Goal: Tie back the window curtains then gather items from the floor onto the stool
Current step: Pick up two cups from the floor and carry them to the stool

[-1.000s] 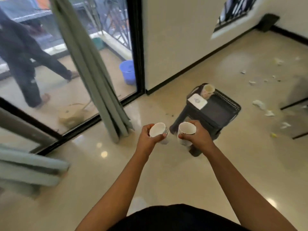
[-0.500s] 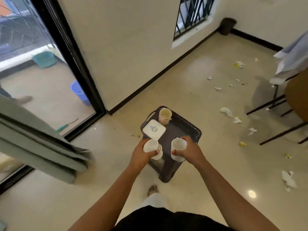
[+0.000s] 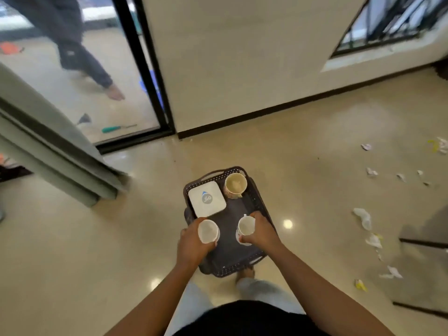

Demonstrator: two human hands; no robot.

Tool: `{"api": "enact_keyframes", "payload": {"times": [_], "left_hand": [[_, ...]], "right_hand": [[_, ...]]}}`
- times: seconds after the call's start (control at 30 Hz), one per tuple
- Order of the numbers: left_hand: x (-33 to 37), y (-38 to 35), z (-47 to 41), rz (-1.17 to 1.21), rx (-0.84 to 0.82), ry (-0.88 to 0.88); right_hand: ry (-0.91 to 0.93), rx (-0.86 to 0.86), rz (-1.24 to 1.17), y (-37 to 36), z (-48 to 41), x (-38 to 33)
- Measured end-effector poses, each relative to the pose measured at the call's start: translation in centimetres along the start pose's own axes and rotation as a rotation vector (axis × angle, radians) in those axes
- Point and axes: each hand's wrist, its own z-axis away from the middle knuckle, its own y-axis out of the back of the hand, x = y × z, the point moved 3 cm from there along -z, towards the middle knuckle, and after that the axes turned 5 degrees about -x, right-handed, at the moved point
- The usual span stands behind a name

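Head view: left hand [image 3: 191, 246] grips white left cup [image 3: 207, 231], right hand [image 3: 263, 232] white right cup [image 3: 245, 227], over stool [image 3: 232, 259].

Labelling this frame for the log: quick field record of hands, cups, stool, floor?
left hand: grips left cup, at stool's near-left edge
right hand: grips right cup, above stool top
cups set down: cannot tell
stool: dark, holds white box and stained cup
floor: paper scraps at right
curtain: at left
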Motion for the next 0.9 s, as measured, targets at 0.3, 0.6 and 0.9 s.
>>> {"api": "enact_keyframes", "payload": {"times": [0.3,0.6,0.9], "left_hand": [[-1.2,-7.1,-5.0,-0.608,-0.163,-0.221],[-3.4,-10.0,-6.7,-0.723,-0.077,-0.199],[-3.8,-12.7,-5.5,-0.168,0.137,0.147]], "right_hand": [[0.160,-0.089,0.164,-0.9,-6.2,3.5],[0.223,-0.057,0.219,-3.3,-9.9,4.6],[0.230,-0.201,0.366,-4.5,-10.4,7.0]]}}
